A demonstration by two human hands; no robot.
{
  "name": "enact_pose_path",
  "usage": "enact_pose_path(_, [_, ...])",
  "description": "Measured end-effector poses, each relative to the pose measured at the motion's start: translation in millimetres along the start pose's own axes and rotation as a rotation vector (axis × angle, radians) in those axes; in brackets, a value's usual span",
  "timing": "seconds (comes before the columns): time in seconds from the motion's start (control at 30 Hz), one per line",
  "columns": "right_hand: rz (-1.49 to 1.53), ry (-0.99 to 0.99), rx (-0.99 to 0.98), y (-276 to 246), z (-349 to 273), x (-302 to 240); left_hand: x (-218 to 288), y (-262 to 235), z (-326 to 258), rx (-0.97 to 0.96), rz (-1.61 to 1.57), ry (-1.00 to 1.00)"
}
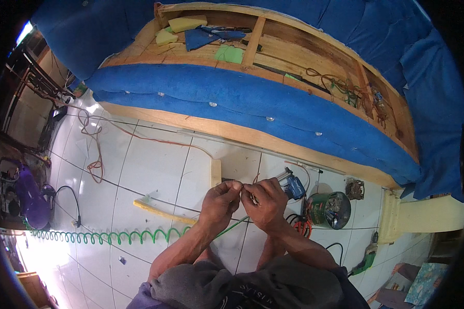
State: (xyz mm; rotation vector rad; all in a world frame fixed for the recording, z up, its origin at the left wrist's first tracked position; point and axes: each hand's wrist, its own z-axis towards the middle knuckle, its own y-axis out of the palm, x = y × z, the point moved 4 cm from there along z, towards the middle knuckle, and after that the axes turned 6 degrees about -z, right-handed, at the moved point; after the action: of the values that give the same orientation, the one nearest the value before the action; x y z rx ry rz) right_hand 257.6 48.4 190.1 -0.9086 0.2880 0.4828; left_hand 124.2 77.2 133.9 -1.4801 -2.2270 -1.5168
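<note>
blue tool (295, 188), one, lies near right hand (266, 204) meeting left hand (219, 204).

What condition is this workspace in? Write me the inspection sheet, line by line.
Surface: white tiled floor, littered in places.
Job's things: blue-upholstered wooden frame; blue tool.
Clutter: yellow foam strip on the floor; yellow foam pieces inside the frame.
Hands: left hand and right hand closed, fingertips close together; anything pinched is too small to tell.
Cables: green coiled hose and brown cord across the floor.
Surroundings: purple object at left; green power tool at right.
</note>
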Motion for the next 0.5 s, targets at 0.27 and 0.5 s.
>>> enact_pose_path(0.27, [0.127, 0.247, -0.170, -2.6, 0.2, 7.9, 22.1, 10.9, -3.6, -0.007, 0.990, 0.685])
enact_pose_path(0.5, [-0.162, -0.028, -0.182, -11.3, 15.7, -0.8, 31.6, 22.5, -13.0, 0.010, 1.182, 0.793])
